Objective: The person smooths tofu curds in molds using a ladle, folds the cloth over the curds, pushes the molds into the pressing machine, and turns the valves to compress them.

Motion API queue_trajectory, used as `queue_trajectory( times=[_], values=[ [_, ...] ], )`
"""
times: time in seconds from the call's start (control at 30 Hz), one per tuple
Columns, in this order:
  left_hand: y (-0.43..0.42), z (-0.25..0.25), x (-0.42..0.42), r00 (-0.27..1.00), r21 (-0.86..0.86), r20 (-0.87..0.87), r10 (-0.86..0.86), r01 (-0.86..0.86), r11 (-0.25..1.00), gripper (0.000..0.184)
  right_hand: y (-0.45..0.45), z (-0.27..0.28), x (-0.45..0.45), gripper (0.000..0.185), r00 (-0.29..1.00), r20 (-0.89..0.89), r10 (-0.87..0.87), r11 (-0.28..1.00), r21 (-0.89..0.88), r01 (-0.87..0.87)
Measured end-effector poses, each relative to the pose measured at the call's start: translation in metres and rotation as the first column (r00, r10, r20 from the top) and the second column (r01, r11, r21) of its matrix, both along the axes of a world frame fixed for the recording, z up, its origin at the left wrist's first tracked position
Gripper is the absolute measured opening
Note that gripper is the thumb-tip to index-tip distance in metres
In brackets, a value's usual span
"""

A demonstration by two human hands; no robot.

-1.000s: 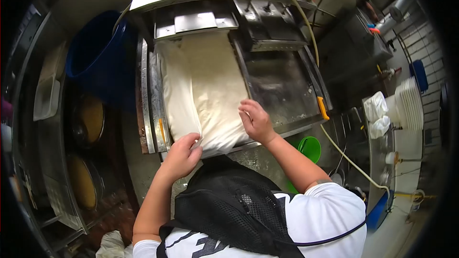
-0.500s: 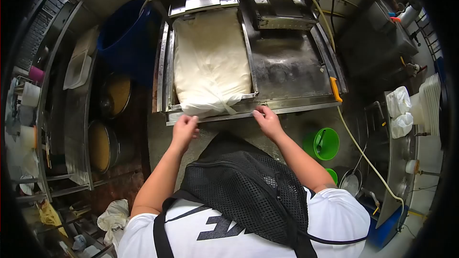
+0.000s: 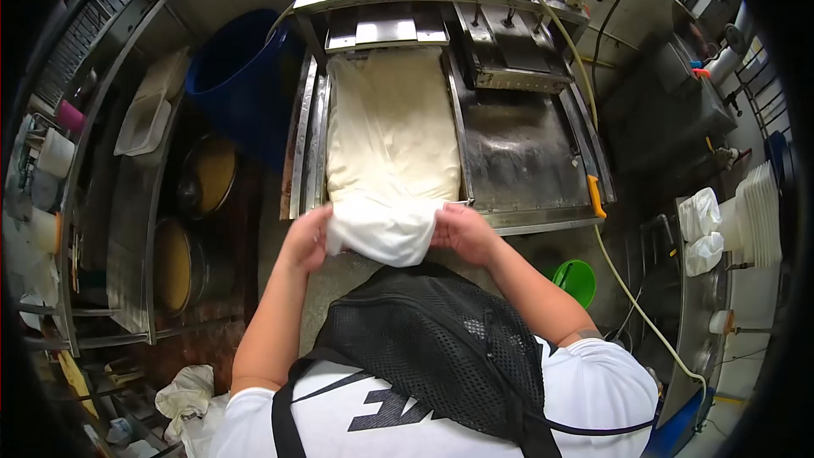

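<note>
A long slab wrapped in cream-white cloth [image 3: 392, 131] fills a metal frame on the left half of a steel press table [image 3: 526, 157]. The near end of the cloth [image 3: 381, 233] hangs over the front edge, lifted and gathered between my hands. My left hand [image 3: 309, 237] pinches its left side, and my right hand [image 3: 463, 231] grips its right side. What lies under the cloth is hidden.
A raised press plate [image 3: 517, 59] stands over the table's right half. An orange-handled tool [image 3: 596, 197] rests at the right edge, beside a hose [image 3: 623, 276]. There is a blue barrel [image 3: 233, 64] at back left and a green bucket [image 3: 575, 282] on the floor at right.
Both hands, apart from the cloth before, now hold its near end. That end is pulled toward me and spread over the front edge. The view has tilted up slightly.
</note>
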State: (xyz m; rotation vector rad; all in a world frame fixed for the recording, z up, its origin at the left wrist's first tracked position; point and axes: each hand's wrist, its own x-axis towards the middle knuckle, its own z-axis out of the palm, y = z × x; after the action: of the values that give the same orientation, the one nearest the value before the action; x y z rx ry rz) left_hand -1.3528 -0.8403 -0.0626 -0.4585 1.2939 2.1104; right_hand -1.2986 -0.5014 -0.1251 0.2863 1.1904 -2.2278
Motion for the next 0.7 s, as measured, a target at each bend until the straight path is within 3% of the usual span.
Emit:
queue_trajectory(
  times=[0.03, 0.07, 0.13, 0.17, 0.2, 0.23, 0.27, 0.3, 0.33, 0.37, 0.43, 0.57, 0.7],
  values=[
    [0.0, 0.005, -0.021, 0.996, 0.115, -0.095, 0.004, 0.007, 0.993, 0.032, 0.001, 0.022, -0.006, 0.037, 0.988, -0.057, -0.146, 0.955, -0.267, 0.126],
    [0.0, 0.007, -0.043, 0.983, 0.227, -0.185, 0.017, 0.026, 0.973, 0.032, 0.001, 0.045, -0.014, 0.045, 0.956, -0.082, -0.283, 0.913, -0.33, 0.242],
    [0.009, 0.004, -0.084, 0.92, 0.146, -0.356, 0.164, -0.118, 0.982, 0.031, 0.002, 0.072, -0.037, 0.052, 0.842, -0.345, -0.414, 0.91, -0.141, 0.39],
    [0.008, -0.01, -0.105, 0.9, -0.078, -0.419, 0.122, -0.17, 0.982, 0.036, 0.01, 0.06, -0.054, 0.052, 0.842, -0.341, -0.419, 0.908, -0.137, 0.396],
    [0.002, -0.036, -0.125, 0.903, -0.078, -0.413, 0.117, -0.163, 0.984, 0.036, 0.025, 0.035, -0.07, 0.055, 0.82, -0.499, -0.279, 0.829, 0.306, 0.468],
    [-0.005, -0.065, -0.144, 0.799, -0.527, -0.581, -0.152, -0.227, 0.819, 0.041, 0.035, 0.012, -0.079, 0.059, 0.818, -0.57, -0.078, 0.547, 0.661, 0.513],
    [-0.009, -0.081, -0.155, 0.677, -0.809, -0.571, -0.464, -0.369, 0.458, 0.046, 0.036, -0.005, -0.083, 0.059, 0.82, -0.567, -0.081, 0.543, 0.665, 0.513],
    [-0.006, -0.079, -0.154, 0.679, -0.81, -0.568, -0.466, -0.362, 0.46, 0.046, 0.036, -0.018, -0.087, 0.055, 0.831, -0.555, 0.034, 0.234, 0.813, 0.533],
    [-0.001, -0.077, -0.15, 0.748, -0.894, -0.432, -0.504, -0.281, 0.35, 0.05, 0.037, -0.03, -0.09, 0.052, 0.852, -0.505, 0.139, -0.105, 0.848, 0.52],
    [0.002, -0.076, -0.147, 0.804, -0.953, -0.288, -0.521, -0.191, 0.233, 0.054, 0.035, -0.041, -0.093, 0.052, 0.853, -0.503, 0.142, -0.105, 0.849, 0.518],
    [0.003, -0.091, -0.146, 0.803, -0.941, -0.321, -0.502, -0.214, 0.261, 0.045, 0.03, -0.056, -0.095, 0.044, 0.865, -0.5, -0.04, 0.053, 0.863, 0.502],
    [-0.002, -0.096, -0.139, 0.791, -0.936, -0.335, -0.512, -0.216, 0.278, 0.037, 0.026, -0.037, -0.084, 0.041, 0.851, -0.524, -0.033, 0.132, 0.842, 0.524],
    [-0.008, -0.092, -0.121, 0.797, -0.922, -0.334, -0.502, -0.165, 0.35, 0.037, 0.024, -0.022, -0.07, 0.043, 0.88, -0.474, 0.0, 0.113, 0.875, 0.471]
  ],
)
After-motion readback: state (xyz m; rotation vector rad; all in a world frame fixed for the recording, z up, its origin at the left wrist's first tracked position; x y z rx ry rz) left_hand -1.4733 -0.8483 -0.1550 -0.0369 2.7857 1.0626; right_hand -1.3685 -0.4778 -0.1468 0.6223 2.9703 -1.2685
